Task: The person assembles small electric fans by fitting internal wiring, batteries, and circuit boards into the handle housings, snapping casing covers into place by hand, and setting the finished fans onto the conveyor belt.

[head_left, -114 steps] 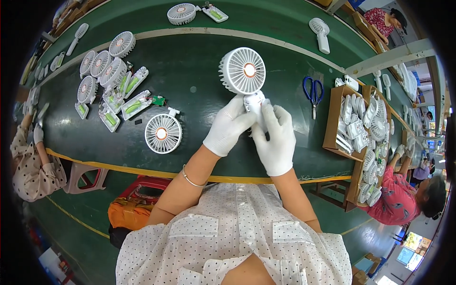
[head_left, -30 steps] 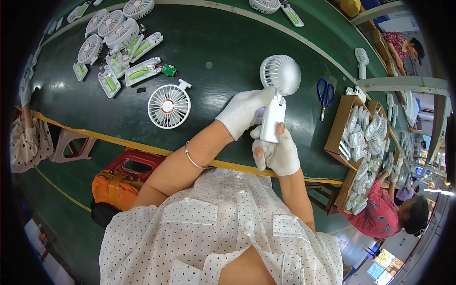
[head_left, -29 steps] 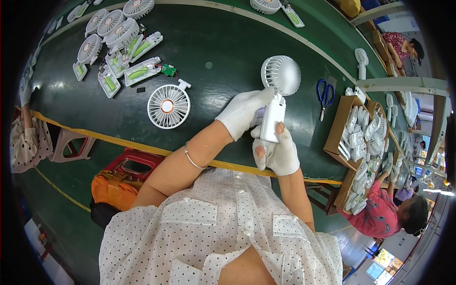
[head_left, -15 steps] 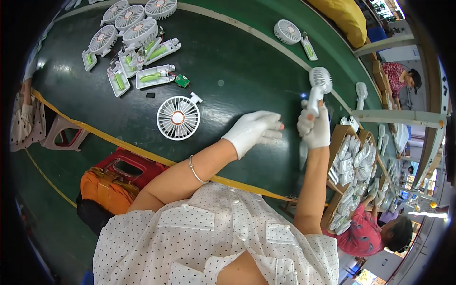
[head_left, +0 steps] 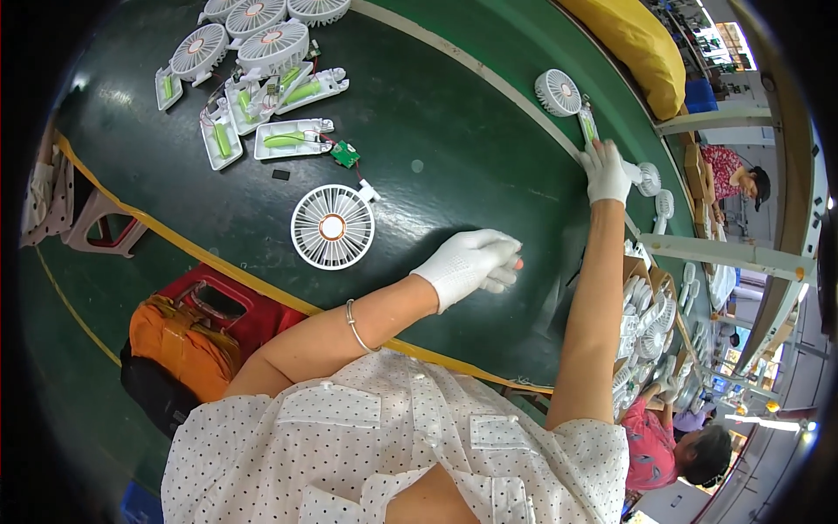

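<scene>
My right hand (head_left: 606, 175), in a white glove with bare fingertips, reaches far out to the right side of the bench. Its fingers are stretched out near an open white casing with a green battery (head_left: 587, 123). Right beside that hand lies a white handheld fan (head_left: 648, 180), its handle partly hidden by the glove. My left hand (head_left: 471, 266), gloved too, hovers low over the green bench with loosely bent fingers and nothing visible in them. To its left a round white fan head (head_left: 333, 227) lies face up, wired to a small green circuit board (head_left: 346, 154).
Open casings with batteries (head_left: 292, 138) and several fan heads (head_left: 273, 44) are heaped at the far left. Another fan head (head_left: 559, 93) sits across the pale strip. Boxes of fans (head_left: 650, 327) stand at right, below a metal beam (head_left: 724, 254). Co-workers sit beyond.
My right hand has moved away from me and let go of the handheld fan, which now lies beside it. My left hand's fingers have curled slightly. The view has shifted a little.
</scene>
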`<state>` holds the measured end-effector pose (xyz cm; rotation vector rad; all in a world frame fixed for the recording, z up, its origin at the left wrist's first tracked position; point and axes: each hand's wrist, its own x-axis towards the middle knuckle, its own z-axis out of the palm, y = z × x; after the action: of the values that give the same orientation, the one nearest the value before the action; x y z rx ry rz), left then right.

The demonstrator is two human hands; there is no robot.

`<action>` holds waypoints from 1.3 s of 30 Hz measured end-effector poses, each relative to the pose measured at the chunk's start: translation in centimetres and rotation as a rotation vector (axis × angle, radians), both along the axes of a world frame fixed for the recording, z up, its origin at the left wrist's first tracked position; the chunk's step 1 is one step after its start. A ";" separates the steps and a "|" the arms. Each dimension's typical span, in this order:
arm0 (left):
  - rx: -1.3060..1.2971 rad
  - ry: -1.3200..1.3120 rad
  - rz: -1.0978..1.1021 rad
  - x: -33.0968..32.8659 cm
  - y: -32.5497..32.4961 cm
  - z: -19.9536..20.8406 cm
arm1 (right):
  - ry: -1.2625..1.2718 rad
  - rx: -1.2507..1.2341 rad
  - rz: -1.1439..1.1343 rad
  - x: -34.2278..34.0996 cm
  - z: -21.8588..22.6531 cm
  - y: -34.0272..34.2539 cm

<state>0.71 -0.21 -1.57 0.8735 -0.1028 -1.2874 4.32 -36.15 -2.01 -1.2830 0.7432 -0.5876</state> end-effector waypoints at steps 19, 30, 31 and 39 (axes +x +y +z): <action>-0.015 -0.050 0.055 0.3 0.6 -0.2 | 0.844 -1.320 0.489 7.3 8.6 7.7; 0.233 -1.253 -0.050 3.7 9.1 2.6 | -0.154 -0.204 0.065 -11.1 7.0 13.0; 0.258 -1.350 -0.062 5.1 9.8 2.0 | -0.163 -0.196 0.063 -12.8 6.4 13.7; 0.116 -1.260 0.023 5.5 8.0 3.7 | -0.439 0.391 0.100 -18.1 4.2 22.6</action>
<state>6.21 7.82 2.16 1.6660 -1.0031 -0.5516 -13.74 -13.56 2.23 -0.7866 0.3987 -0.5825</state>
